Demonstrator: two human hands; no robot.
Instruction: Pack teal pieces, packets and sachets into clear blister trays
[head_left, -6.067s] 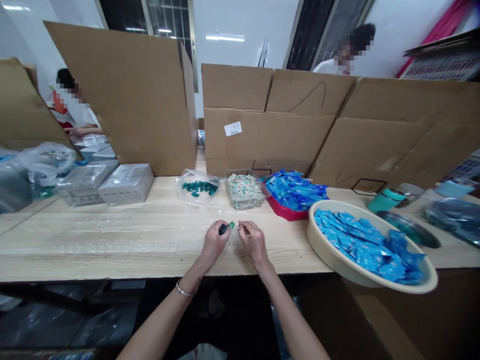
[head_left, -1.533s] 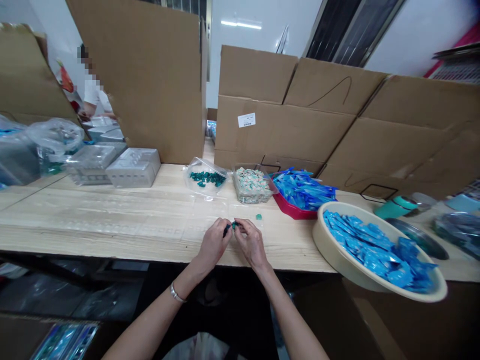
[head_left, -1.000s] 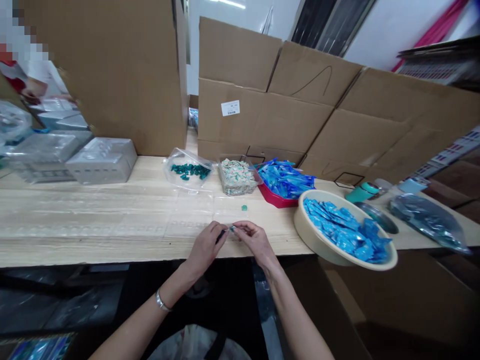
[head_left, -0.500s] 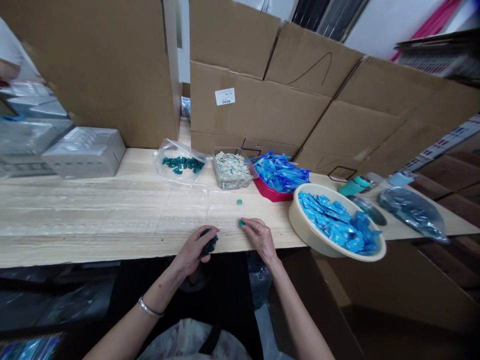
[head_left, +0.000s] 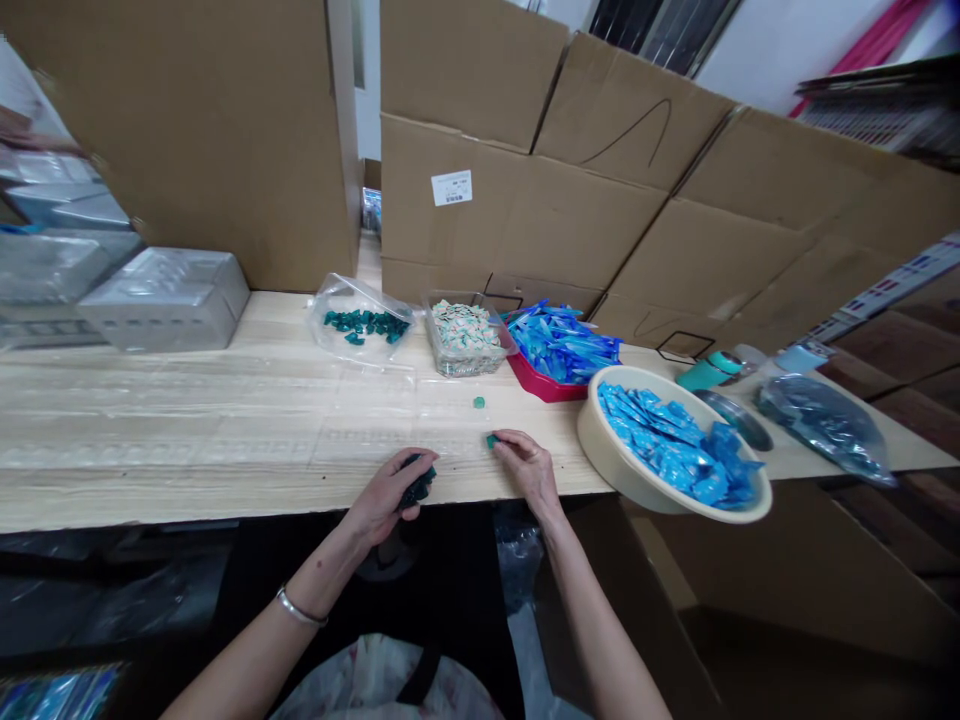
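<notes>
My left hand (head_left: 390, 492) is closed around a cluster of dark green stone-like pieces (head_left: 418, 482) at the table's front edge. Between the thumb and fingers of my right hand (head_left: 531, 470) is one small green piece (head_left: 492, 441), held just over the tabletop. A single lighter green piece (head_left: 478, 402) lies on clear plastic trays (head_left: 375, 425) a little beyond my right hand. Further back, more dark green pieces (head_left: 366, 325) rest in a clear plastic bag (head_left: 330, 345).
Behind stand a clear tub of pale flakes (head_left: 466, 328), a red tray (head_left: 547, 386) of blue packets and a cream basin (head_left: 637, 475) of blue sachets. Cardboard (head_left: 480, 240) walls the back. Stacked plastic boxes (head_left: 165, 300) stand left; a teal bottle (head_left: 709, 370) lies right.
My right hand has shifted slightly right and up with the small green piece. My left hand stays nearly in place around its cluster.
</notes>
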